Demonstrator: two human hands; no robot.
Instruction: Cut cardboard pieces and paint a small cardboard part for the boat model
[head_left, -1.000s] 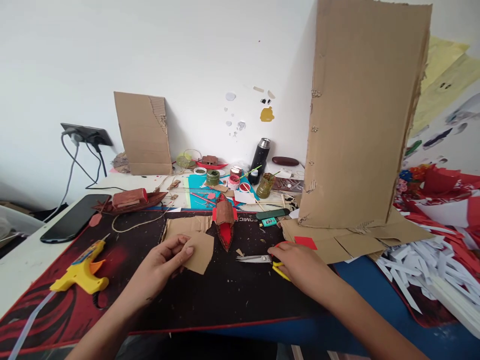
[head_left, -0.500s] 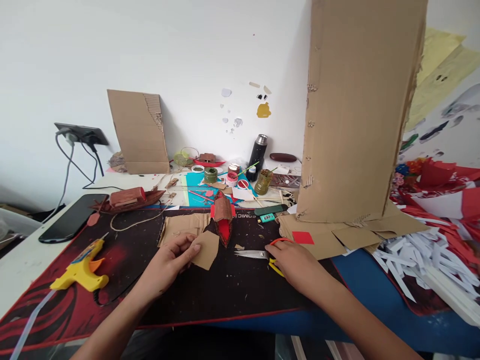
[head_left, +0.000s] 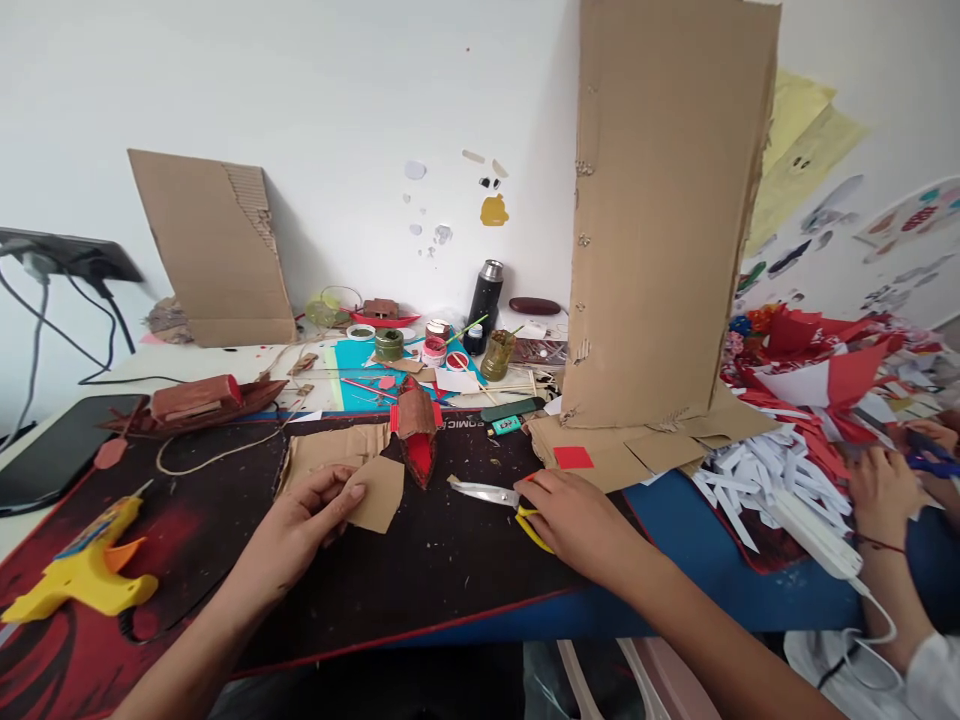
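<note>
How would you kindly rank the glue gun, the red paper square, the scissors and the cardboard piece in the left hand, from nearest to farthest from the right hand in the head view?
1. Scissors: in the right hand.
2. Red paper square: just beyond it.
3. Cardboard piece: in the left hand.
4. Glue gun: far left.

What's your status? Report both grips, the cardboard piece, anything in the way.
Left grip pinching cardboard piece. Right grip on scissors, blades apart from piece. Model boat close by, just beyond the gap between them.

Left grip (head_left: 319,508) pinches cardboard piece (head_left: 381,492); right grip (head_left: 570,518) holds scissors (head_left: 504,496).
</note>
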